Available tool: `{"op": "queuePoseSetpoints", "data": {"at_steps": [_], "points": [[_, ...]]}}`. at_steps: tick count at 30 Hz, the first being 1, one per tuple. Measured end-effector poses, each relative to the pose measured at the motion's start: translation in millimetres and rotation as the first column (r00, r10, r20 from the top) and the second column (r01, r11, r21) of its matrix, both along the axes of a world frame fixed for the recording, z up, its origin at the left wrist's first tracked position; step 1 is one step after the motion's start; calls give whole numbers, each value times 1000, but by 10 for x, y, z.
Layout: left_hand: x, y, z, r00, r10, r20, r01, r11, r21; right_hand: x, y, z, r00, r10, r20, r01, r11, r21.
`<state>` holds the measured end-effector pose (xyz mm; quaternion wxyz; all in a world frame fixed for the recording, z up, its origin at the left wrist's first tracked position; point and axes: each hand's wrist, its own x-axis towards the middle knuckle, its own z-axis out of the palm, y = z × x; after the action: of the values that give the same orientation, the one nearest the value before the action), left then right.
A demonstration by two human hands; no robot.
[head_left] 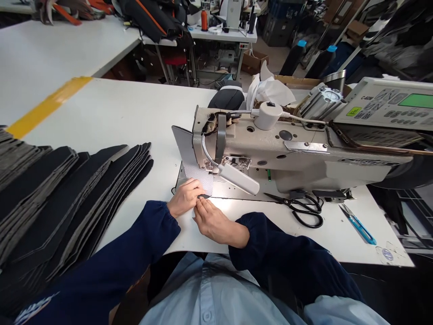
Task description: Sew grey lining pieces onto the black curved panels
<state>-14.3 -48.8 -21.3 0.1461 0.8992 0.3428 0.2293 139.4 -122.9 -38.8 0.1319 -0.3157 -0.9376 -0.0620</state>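
Left hand: the left hand (184, 197) lies over the lower part of the grey mesh panel (198, 177), fingers together and slightly curled; whether it is pinching the cloth or only pressing on it, I cannot tell.

Right hand: the right hand (212, 221) sits just below the left, its fingers bunched and closed toward the thumb at the panel's lower edge, where a dark strip (204, 196) shows; it seems to hold that edge, though the fingertips are partly hidden.

Panel: it lies flat on the machine bed, runs under the needle area of the sewing machine (270, 144), and its upper end rises tilted behind the machine head.

Machine: a gooseneck lamp (238, 178) reaches down just beside the panel, and a control unit with a green screen (389, 106) stands at the far right.

Right of the hands: black-handled tailor's scissors (306, 211) and blue-handled thread snips (356, 230) lie apart on the white worktable (135, 117).

Left of the hands: overlapping stacks of cut black-and-grey panels (67, 203) fan across the table, near the left forearm.

Behind the machine: white tissue paper (270, 90) bulges from a cardboard box, beside a black padded piece (226, 99).

Person: navy sleeves (101, 266) with gathered cuffs cover both forearms, over a pale blue shirt (203, 307).

Farther off: a second sewing table holds an orange thread cone (204, 20).
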Motion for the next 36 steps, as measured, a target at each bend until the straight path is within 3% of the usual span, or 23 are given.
{"op": "queuePoseSetpoints", "data": {"at_steps": [5,11,20,28,36], "points": [[15,173,-46,999,-32,-10,32,999,26,6,139,-65,999,-26,-29,23,995,-98],[31,423,-79,995,-53,-82,59,996,63,-18,311,-138,992,-121,-38,117,987,-109],[161,751,-20,991,7,-133,4,997,82,4,377,-14,973,-203,-108,173,955,-239],[184,819,-15,979,31,-201,-7,993,116,2,376,-21,964,-222,-146,181,952,-247],[89,789,98,962,-37,-269,77,987,139,2,360,-82,962,-223,-156,187,958,-217]]}}
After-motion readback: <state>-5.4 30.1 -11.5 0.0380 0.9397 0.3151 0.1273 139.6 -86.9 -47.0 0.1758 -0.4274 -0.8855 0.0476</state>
